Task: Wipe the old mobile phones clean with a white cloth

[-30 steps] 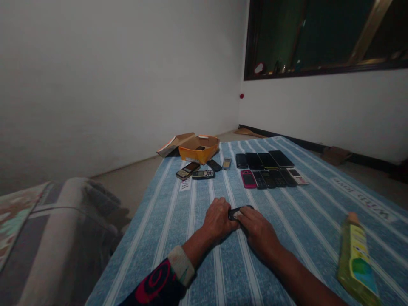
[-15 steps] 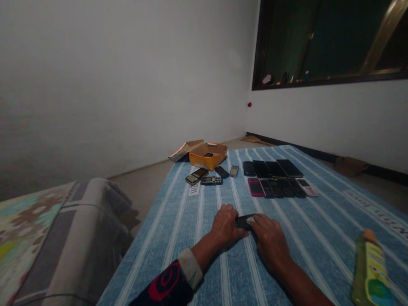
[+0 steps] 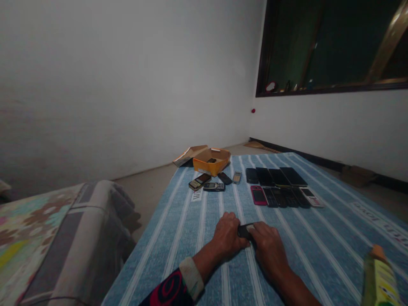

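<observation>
A dark mobile phone (image 3: 244, 231) is held low over the striped blue cloth, between my two hands. My left hand (image 3: 227, 234) grips its left end, thumb on the near side and fingers bent over the far side. My right hand (image 3: 268, 244) has its fingers pressed on the phone's right part. Under those fingertips a bit of whitish cloth or tissue (image 3: 250, 227) shows; most of it is hidden. Beyond my hands lie several phones, among them a pink one (image 3: 259, 195), a white one (image 3: 311, 198) and a keypad phone (image 3: 214, 187).
An open orange cardboard box (image 3: 207, 166) with a phone inside stands at the far end. Several dark phones (image 3: 293, 176) lie in rows at the right. A yellow-green bottle (image 3: 381, 276) is at the near right. A grey-covered seat or bed (image 3: 86, 242) is at the left.
The whole view has shifted slightly, so things appear lower and a little to the right. My right fingers have shifted slightly on the phone, covering more of the whitish piece.
</observation>
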Available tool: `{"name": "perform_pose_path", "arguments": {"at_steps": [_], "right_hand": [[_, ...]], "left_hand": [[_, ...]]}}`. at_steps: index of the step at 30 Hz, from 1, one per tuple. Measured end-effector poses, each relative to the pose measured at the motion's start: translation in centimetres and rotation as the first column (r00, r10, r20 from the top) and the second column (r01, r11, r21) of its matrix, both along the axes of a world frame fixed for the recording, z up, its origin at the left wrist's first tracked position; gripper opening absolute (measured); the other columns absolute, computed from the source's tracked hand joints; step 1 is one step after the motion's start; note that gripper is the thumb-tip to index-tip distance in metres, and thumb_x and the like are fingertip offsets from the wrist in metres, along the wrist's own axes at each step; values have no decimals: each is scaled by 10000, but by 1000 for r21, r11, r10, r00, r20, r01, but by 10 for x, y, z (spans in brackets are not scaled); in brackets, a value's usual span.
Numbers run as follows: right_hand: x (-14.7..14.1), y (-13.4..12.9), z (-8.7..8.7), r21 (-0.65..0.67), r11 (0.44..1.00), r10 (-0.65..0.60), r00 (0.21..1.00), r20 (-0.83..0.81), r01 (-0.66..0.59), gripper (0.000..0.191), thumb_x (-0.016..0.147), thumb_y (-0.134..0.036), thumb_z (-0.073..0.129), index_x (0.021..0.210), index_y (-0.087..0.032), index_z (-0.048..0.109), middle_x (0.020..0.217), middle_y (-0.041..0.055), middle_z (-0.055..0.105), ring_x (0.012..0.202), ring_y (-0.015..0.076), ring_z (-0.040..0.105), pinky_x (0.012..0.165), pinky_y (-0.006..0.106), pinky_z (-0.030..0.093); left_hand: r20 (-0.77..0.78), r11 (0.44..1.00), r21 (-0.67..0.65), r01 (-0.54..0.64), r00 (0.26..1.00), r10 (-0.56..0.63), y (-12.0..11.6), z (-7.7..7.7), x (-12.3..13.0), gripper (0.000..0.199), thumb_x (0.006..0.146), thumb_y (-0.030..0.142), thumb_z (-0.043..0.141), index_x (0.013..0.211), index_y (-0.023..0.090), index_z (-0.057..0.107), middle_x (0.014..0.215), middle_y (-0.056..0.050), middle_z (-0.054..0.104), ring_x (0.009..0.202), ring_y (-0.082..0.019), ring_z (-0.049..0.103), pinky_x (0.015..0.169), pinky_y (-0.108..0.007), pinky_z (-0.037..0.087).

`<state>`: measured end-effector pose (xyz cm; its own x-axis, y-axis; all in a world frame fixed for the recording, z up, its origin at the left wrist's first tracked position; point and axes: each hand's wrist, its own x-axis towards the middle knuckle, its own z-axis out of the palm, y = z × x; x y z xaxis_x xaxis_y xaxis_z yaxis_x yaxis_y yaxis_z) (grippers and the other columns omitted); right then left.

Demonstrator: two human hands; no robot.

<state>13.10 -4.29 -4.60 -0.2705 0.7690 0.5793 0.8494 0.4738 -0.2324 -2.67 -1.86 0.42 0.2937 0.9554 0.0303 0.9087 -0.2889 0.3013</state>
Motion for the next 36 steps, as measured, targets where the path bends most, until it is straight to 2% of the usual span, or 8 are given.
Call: {"name": "perform_pose_path", "arguments": {"at_steps": [3,7,16,18,23,26,31,36], "right_hand": [[-2,7,7,-65,998,-21,1000,4,21,355,807,67,508,898,-214,703,894,35,698,890,203,603,748,306,369],[-2,11,4,-44,998,-32,999,23,33,336,825,40,515,944,-214,701,930,46,694,908,206,604,770,314,380],[6,2,-29,275,960,40,997,61,-55,454,795,67,366,1052,-187,640,1061,93,689,1065,234,582,863,350,421],[3,6,-23,246,967,51,998,47,-61,422,808,63,378,1008,-195,644,1014,79,690,1005,224,595,830,336,425],[-3,18,-2,20,998,55,998,-2,-55,301,824,37,487,808,-217,648,836,28,652,797,189,580,720,297,397],[-4,13,-5,44,996,79,997,-12,-79,316,816,48,474,848,-211,652,859,38,654,825,196,575,760,308,396],[-5,-1,-21,201,973,115,993,-12,-110,399,800,74,374,989,-160,636,1008,103,656,1001,241,552,850,353,397],[-8,13,-7,59,995,83,996,-36,-81,321,811,55,447,833,-197,644,848,48,644,837,206,552,771,319,383]], "left_hand": [[14,1000,-12,-9,1000,9,-1,1,0,447,615,507,791,877,163,679,1006,-82,621,982,-263,550,821,-342,446],[31,1000,-13,-16,999,17,0,-3,-1,459,599,515,801,865,164,672,1001,-78,615,979,-263,543,832,-348,443],[46,1000,-26,-2,999,3,-2,-7,-4,377,649,452,759,854,158,641,980,-84,596,952,-255,523,863,-364,431],[47,1000,-30,-3,999,4,-1,-9,-3,386,634,451,770,847,158,637,975,-84,593,950,-257,521,870,-371,432],[49,1000,-8,-2,999,2,-1,-11,-3,353,647,447,755,824,172,625,946,-72,585,929,-250,521,870,-373,434],[47,1000,9,10,999,-10,-2,-11,-3,325,683,454,721,812,175,617,939,-76,582,927,-248,520,875,-375,431],[37,999,21,34,999,-35,-3,-11,-4,272,707,396,696,833,171,608,957,-82,583,928,-242,516,874,-364,432],[44,999,-3,45,998,-45,-2,-10,-4,358,705,487,703,844,170,611,965,-85,579,939,-253,514,876,-371,428]]}}
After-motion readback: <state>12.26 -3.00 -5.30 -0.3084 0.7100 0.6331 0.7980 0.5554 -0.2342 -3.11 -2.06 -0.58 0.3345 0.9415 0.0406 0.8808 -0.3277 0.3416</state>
